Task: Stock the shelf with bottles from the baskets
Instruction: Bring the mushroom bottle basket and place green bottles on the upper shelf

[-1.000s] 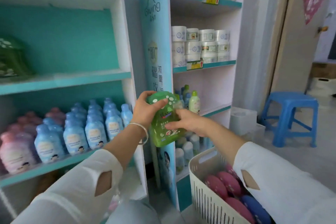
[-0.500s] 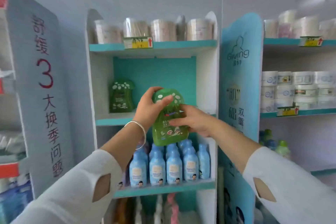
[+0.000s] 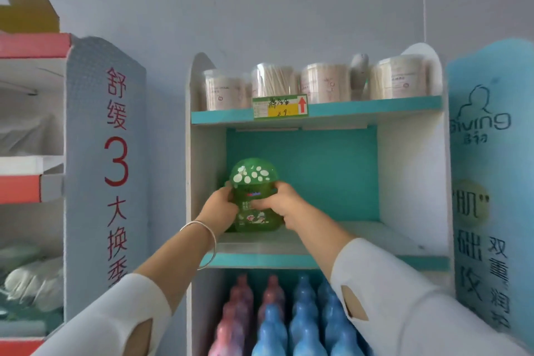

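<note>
Bottle (image 3: pixel 255 196), midair before, is apparently settling onto the shelf (image 3: pixel 332 240); my left grip (image 3: pixel 221 205) and right grip (image 3: pixel 284 205) are clasping it.

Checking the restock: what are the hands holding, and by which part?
The green bottle, gripped round its middle: left hand on its left side, right hand on its right.

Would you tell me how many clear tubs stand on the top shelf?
4 clear tubs in a row on the top shelf: left tub, second tub, third tub, right tub. More may stand hidden behind.
</note>
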Demonstrator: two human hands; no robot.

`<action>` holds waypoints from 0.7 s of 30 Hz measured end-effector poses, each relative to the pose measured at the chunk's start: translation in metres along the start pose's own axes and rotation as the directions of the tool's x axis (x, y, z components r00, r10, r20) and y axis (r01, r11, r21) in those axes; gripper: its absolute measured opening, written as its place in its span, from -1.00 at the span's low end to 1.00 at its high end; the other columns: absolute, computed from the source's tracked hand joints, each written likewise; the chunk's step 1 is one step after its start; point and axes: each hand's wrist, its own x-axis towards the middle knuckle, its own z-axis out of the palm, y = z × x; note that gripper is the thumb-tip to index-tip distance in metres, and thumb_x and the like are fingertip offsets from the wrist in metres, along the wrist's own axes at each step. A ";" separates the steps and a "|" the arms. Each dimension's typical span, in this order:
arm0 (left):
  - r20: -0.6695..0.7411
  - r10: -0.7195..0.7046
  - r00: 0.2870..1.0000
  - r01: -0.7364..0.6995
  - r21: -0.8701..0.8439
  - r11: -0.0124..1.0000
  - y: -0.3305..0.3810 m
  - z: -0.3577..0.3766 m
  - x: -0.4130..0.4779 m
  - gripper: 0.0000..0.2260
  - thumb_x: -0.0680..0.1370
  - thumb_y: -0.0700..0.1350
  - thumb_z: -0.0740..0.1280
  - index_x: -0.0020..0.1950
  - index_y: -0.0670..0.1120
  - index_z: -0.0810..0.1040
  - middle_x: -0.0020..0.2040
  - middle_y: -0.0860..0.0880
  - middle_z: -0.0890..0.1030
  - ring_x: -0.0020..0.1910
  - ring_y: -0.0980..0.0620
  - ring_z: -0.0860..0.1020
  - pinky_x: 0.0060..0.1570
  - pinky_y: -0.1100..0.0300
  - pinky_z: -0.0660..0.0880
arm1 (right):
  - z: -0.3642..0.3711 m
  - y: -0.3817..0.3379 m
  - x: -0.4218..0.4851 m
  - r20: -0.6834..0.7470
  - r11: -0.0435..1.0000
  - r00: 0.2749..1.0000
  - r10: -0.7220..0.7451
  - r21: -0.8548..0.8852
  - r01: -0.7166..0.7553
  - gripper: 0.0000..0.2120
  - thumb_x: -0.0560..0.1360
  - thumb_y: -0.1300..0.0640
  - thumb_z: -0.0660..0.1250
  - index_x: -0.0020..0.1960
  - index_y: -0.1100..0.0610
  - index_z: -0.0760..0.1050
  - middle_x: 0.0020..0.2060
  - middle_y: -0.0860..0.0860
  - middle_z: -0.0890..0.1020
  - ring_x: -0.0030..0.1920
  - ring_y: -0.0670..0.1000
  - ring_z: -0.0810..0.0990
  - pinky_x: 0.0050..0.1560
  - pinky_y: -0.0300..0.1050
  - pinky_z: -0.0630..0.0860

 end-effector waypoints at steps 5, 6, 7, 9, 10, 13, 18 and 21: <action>-0.016 -0.097 0.995 0.097 0.015 0.995 -0.018 0.012 0.023 -0.67 0.56 -0.37 0.11 0.31 -0.22 0.41 0.20 -0.22 0.53 0.20 -0.18 0.48 0.19 0.10 0.41 | 0.018 0.013 0.023 0.084 0.990 0.986 0.143 0.011 -0.144 -0.55 0.36 0.31 0.48 0.23 0.19 0.48 0.14 0.19 0.60 0.15 0.20 0.57 0.20 0.19 0.50; -0.019 -0.106 0.994 0.106 0.023 0.994 -0.020 0.013 0.025 -0.67 0.57 -0.36 0.11 0.32 -0.22 0.40 0.22 -0.22 0.52 0.21 -0.17 0.47 0.21 0.09 0.40 | 0.018 0.014 0.025 0.101 0.986 0.981 0.166 0.009 -0.168 -0.56 0.39 0.32 0.46 0.24 0.19 0.47 0.16 0.19 0.59 0.17 0.20 0.56 0.20 0.18 0.49; -0.018 -0.107 0.994 0.107 0.033 0.994 -0.022 0.014 0.026 -0.66 0.56 -0.36 0.12 0.33 -0.22 0.39 0.22 -0.21 0.51 0.22 -0.17 0.47 0.23 0.08 0.40 | 0.017 0.014 0.025 0.113 0.983 0.977 0.182 -0.004 -0.183 -0.57 0.41 0.31 0.45 0.25 0.19 0.46 0.17 0.19 0.58 0.18 0.19 0.55 0.20 0.17 0.49; -0.022 -0.096 0.995 0.097 0.066 0.993 -0.025 0.016 0.025 -0.66 0.56 -0.34 0.13 0.33 -0.21 0.38 0.22 -0.20 0.51 0.21 -0.15 0.47 0.23 0.10 0.40 | 0.013 0.013 0.025 0.117 0.977 0.973 0.199 -0.102 -0.187 -0.55 0.43 0.23 0.45 0.28 0.17 0.44 0.20 0.16 0.56 0.20 0.18 0.53 0.20 0.13 0.49; -0.030 -0.087 0.996 0.090 0.085 0.992 -0.025 0.017 0.024 -0.66 0.56 -0.33 0.14 0.34 -0.21 0.38 0.23 -0.20 0.50 0.20 -0.14 0.47 0.22 0.11 0.41 | 0.011 0.012 0.025 0.105 0.963 0.971 0.214 -0.191 -0.191 -0.53 0.42 0.18 0.46 0.29 0.16 0.43 0.20 0.14 0.55 0.21 0.17 0.52 0.20 0.11 0.49; -0.046 -0.069 0.997 0.075 0.131 0.989 -0.025 0.017 0.022 -0.64 0.56 -0.32 0.14 0.36 -0.21 0.35 0.24 -0.19 0.49 0.21 -0.14 0.47 0.22 0.11 0.40 | 0.010 0.013 0.030 0.078 0.908 0.963 0.258 -0.360 -0.214 -0.53 0.40 0.17 0.49 0.25 0.25 0.46 0.17 0.16 0.57 0.15 0.19 0.57 0.16 0.09 0.54; -0.076 -0.085 0.994 0.094 0.136 0.986 -0.027 0.016 0.024 -0.68 0.54 -0.30 0.17 0.29 -0.21 0.39 0.21 -0.22 0.51 0.18 -0.18 0.48 0.21 0.06 0.44 | 0.028 0.017 0.038 0.038 0.892 0.984 0.175 -0.429 -0.142 -0.59 0.35 0.17 0.51 0.16 0.24 0.53 0.08 0.20 0.62 0.08 0.17 0.61 0.10 0.10 0.58; -0.062 -0.113 0.992 0.122 0.158 0.980 -0.029 0.015 0.026 -0.67 0.54 -0.27 0.20 0.30 -0.20 0.38 0.22 -0.20 0.49 0.18 -0.16 0.48 0.19 0.08 0.44 | 0.035 0.016 0.043 0.028 0.884 0.986 0.163 -0.449 -0.133 -0.59 0.39 0.19 0.47 0.21 0.23 0.50 0.12 0.19 0.59 0.12 0.16 0.58 0.13 0.07 0.57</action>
